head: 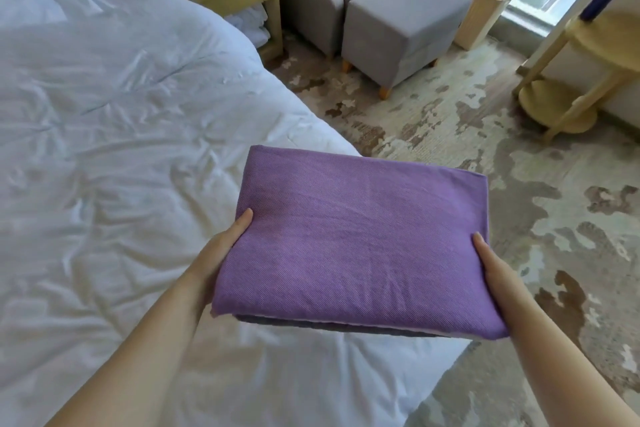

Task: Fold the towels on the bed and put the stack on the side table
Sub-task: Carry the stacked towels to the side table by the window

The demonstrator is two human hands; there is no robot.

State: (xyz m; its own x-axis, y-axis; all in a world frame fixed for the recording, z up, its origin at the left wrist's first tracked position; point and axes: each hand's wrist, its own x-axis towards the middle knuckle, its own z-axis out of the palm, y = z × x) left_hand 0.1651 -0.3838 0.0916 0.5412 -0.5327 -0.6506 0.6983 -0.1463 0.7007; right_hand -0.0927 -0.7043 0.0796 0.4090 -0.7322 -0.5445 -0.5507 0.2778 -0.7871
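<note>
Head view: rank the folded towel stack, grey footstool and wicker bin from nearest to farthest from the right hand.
1. Folded towel stack, held in the right hand, front centre.
2. Grey footstool, on the carpet ahead.
3. Wicker bin, beyond it by the window.

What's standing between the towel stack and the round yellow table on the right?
Nothing visible. The left hand and right hand hold the stack over the bed corner; only open carpet lies between it and the table. The ottoman stands farther back, off that line.
</note>
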